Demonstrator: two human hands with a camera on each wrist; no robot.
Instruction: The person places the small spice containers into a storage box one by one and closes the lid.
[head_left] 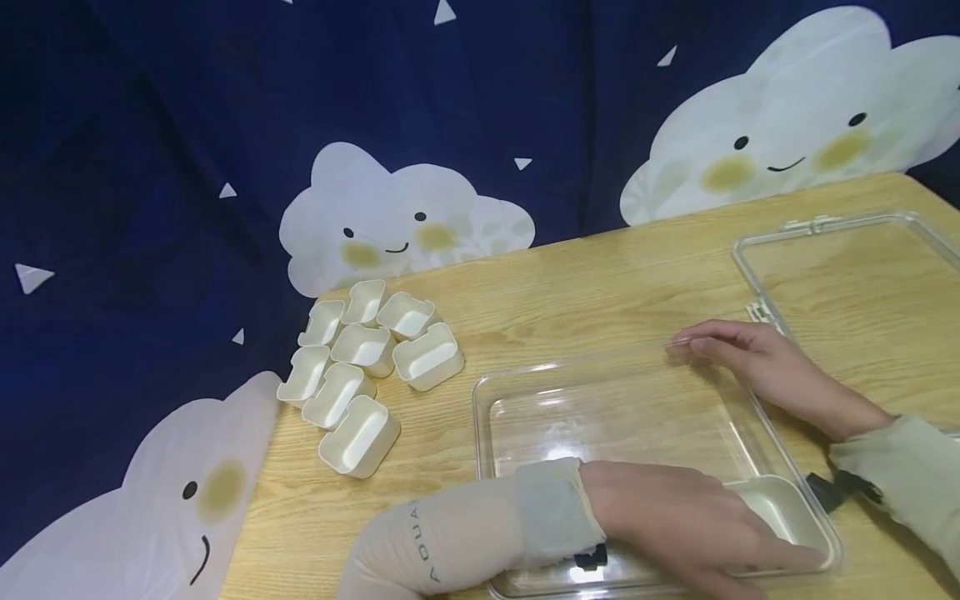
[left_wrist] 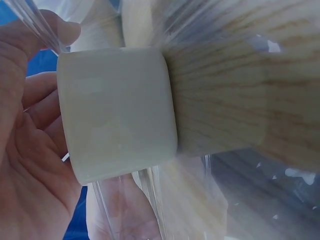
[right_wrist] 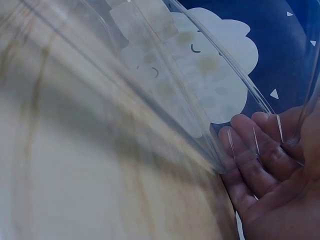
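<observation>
Left hand at white tub, cannot tell grip, some fingertips hidden, palm visible only from left wrist, right hand beyond, gripping clear box

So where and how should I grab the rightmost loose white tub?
I'd pinch the rightmost white tub by its right rim, coming from above and the right: its open top faces up, that end looks free, and other tubs crowd its left.

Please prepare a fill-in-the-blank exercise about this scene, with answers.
Outside the clear box, ____ white tubs sit on the table.
The left hand partly hides a white ____ inside the box.
The hand at the far corner is the ____ one.
The backdrop is dark ____.
Missing words: eight, tub, right, blue.
</observation>
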